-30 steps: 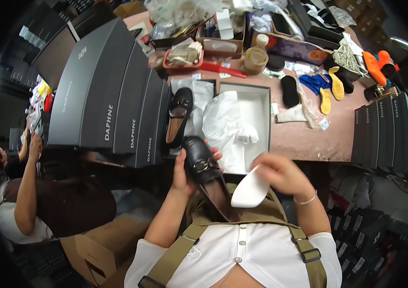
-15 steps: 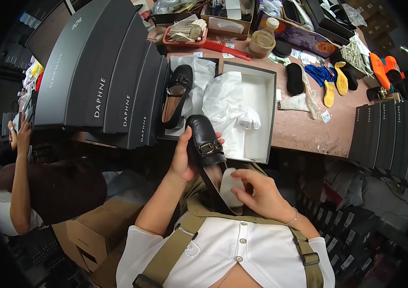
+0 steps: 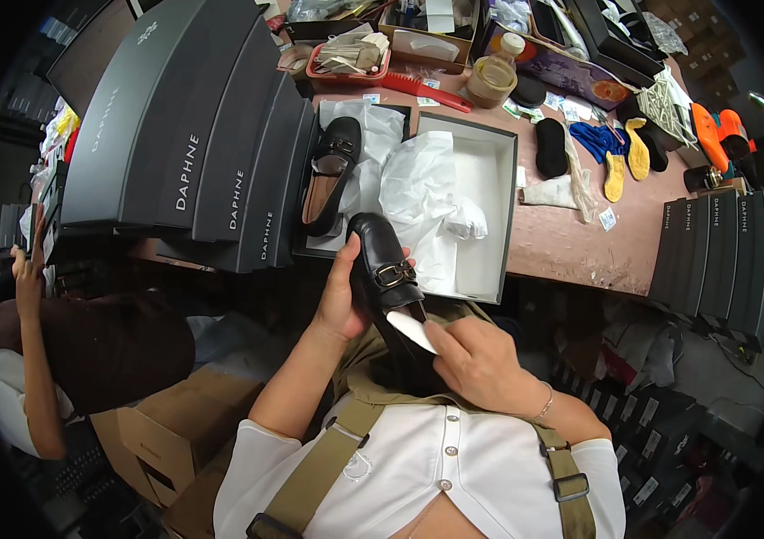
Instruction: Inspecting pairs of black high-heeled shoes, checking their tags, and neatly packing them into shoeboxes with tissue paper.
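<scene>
A black loafer (image 3: 380,244) with a metal buckle is in my left hand (image 3: 341,295), toe pointing away and heel toward my body. My left fingers wrap under its front part, the thumb along its left side. My right hand (image 3: 487,366) is closed on a thin white rounded pad (image 3: 411,331). The pad's far end enters the shoe's opening, just behind the buckle; my right fingers hide its near end. The matching loafer (image 3: 332,171) lies on white tissue paper (image 3: 418,175) at the left of the open shoebox (image 3: 509,202) beyond my hands.
Dark shoeboxes (image 3: 162,135) are stacked at the left, and more shoeboxes (image 3: 714,260) stand at the right edge. On the table (image 3: 570,260) lie a red comb (image 3: 427,92), a jar (image 3: 491,83) and small socks (image 3: 615,175). Another person (image 3: 27,350) is at the far left.
The white pad has swung from lying broad along the shoe's right side to pointing into its opening. My right hand has turned over it; my left hand stays nearly still with the loafer.
</scene>
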A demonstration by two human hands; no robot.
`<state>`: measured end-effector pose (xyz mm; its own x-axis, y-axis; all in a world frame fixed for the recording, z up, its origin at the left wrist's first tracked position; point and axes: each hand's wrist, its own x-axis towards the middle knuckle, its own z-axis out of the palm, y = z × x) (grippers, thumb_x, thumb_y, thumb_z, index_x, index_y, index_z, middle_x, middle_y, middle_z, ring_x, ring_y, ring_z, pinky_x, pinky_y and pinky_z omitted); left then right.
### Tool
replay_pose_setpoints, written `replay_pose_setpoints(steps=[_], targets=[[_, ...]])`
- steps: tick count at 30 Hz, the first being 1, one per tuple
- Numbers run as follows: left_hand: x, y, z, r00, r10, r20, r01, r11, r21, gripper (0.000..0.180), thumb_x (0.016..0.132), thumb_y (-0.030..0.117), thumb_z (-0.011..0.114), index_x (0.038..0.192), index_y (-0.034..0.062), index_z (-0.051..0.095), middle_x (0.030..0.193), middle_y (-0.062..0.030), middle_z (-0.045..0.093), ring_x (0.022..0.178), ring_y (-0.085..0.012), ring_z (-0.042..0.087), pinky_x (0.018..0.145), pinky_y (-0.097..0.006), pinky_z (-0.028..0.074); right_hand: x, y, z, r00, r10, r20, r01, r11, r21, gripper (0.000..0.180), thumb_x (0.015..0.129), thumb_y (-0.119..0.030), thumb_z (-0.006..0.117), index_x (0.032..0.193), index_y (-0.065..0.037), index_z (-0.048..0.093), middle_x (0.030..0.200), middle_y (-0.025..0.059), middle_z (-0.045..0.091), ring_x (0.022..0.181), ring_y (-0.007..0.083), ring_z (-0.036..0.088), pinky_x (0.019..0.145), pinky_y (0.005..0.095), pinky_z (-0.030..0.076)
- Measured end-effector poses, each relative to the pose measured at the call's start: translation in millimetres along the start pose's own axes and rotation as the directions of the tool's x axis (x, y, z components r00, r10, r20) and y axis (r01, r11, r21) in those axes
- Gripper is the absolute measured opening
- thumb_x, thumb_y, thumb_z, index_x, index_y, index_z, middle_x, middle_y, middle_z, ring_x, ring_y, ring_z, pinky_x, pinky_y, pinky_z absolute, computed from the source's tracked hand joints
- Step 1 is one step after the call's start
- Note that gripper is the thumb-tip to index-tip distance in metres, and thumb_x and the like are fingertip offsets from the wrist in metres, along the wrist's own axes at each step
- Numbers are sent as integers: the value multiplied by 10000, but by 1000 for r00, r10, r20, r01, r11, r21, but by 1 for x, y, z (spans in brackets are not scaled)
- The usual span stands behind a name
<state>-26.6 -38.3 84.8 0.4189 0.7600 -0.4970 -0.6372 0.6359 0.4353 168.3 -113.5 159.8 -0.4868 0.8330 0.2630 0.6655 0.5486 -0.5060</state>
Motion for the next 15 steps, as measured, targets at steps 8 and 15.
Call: replay_pose_setpoints(steps=[8, 15], targets=[[6, -8, -7, 998, 1, -55, 0, 999, 32, 691, 898, 630, 453, 1193, 9, 520, 1092, -187, 622, 1017, -304, 623, 864, -431, 526, 29, 14, 44, 997, 43, 63, -30, 978, -204, 98, 752, -85, 601, 823, -40, 550, 749, 77, 479, 595, 190, 555, 470, 302, 439], [4, -7, -3, 997, 38, -70, -38, 999, 9, 706, 905, 627, 436, 1234, 5, 491, 1120, -185, 606, 1045, -300, 605, 908, -440, 506, 24, 20, 47, 997, 23, 69, -24, 1000, 15, 130, 767, -98, 600, 896, -88, 586, 764, 52, 496, 731, 217, 561, 636, 345, 432]])
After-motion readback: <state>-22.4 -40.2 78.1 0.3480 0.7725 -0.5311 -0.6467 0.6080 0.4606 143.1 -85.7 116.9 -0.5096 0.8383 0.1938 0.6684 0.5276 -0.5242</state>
